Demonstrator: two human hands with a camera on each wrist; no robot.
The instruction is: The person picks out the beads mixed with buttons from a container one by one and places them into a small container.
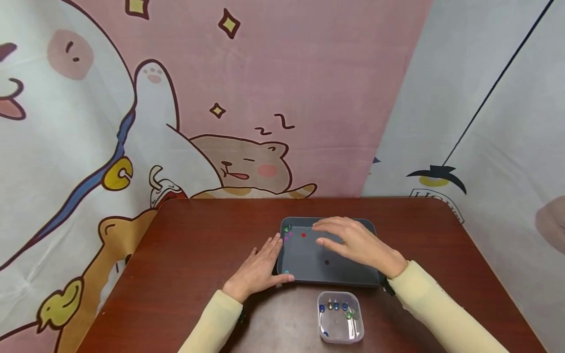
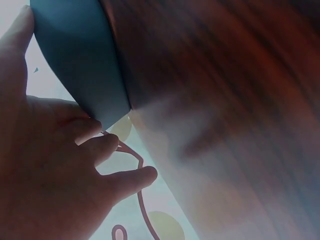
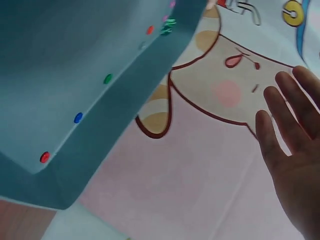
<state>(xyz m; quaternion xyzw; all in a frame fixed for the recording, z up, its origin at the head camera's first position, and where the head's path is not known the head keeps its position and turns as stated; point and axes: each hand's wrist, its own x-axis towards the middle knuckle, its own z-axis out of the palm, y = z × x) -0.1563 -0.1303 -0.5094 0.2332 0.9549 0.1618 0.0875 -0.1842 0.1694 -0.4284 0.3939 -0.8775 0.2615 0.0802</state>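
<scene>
A shallow grey tray [image 1: 309, 257] lies on the table with small coloured pieces scattered inside. My left hand [image 1: 256, 272] rests against the tray's left side, fingers extended and thumb at the front corner; the left wrist view shows that hand [image 2: 55, 160] against the tray wall [image 2: 82, 55]. Over the tray's back right part hovers my right hand [image 1: 353, 240], fingers extended, holding nothing visible. A red piece [image 1: 303, 235] lies left of its fingertips. The right wrist view shows a green piece [image 3: 108, 78], a blue piece [image 3: 78, 117] and another red piece [image 3: 44, 157] along one wall.
In front of the tray stands a clear square container [image 1: 337, 340] with several blue, green and gold-coloured pieces. The brown tabletop [image 1: 212, 230] extends around both. Behind the table hangs a cartoon-printed cloth [image 1: 326, 98].
</scene>
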